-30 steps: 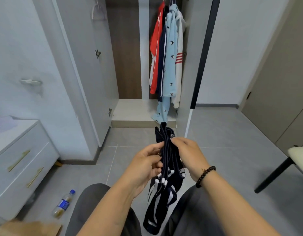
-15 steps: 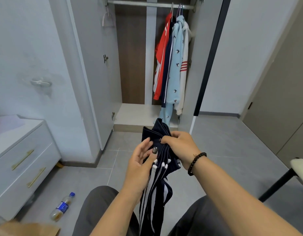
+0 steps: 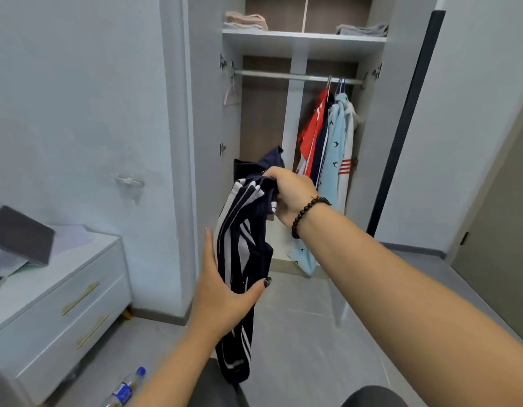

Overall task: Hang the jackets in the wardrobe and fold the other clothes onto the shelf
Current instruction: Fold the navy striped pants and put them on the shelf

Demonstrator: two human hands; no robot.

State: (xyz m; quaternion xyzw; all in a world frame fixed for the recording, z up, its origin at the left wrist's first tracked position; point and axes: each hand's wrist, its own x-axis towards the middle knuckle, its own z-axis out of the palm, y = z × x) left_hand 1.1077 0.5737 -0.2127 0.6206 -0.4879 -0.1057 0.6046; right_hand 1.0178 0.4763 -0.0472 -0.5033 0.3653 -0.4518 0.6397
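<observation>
A navy garment with white stripes (image 3: 242, 259) hangs bunched in front of me. My right hand (image 3: 289, 195) grips its top end. My left hand (image 3: 225, 292) cups the cloth lower down, fingers straight behind it and thumb across the front. Ahead stands the open wardrobe (image 3: 372, 148). On the right of its rail (image 3: 283, 76) hang a red, a navy, a light blue and a white jacket (image 3: 333, 148). An empty hanger (image 3: 231, 95) hangs at the rail's left end. The shelf (image 3: 301, 39) above carries folded clothes at left (image 3: 245, 20) and right (image 3: 363, 29).
A white drawer unit (image 3: 57, 298) with gold handles stands at the left, a dark flat object (image 3: 19, 235) and papers on top. A plastic bottle (image 3: 125, 389) lies on the grey tiled floor. The wardrobe door (image 3: 207, 113) stands open on the left.
The view has tilted up, so the shelf and its folded clothes now show. My right hand has raised the striped garment higher, and my left hand has slid down along it.
</observation>
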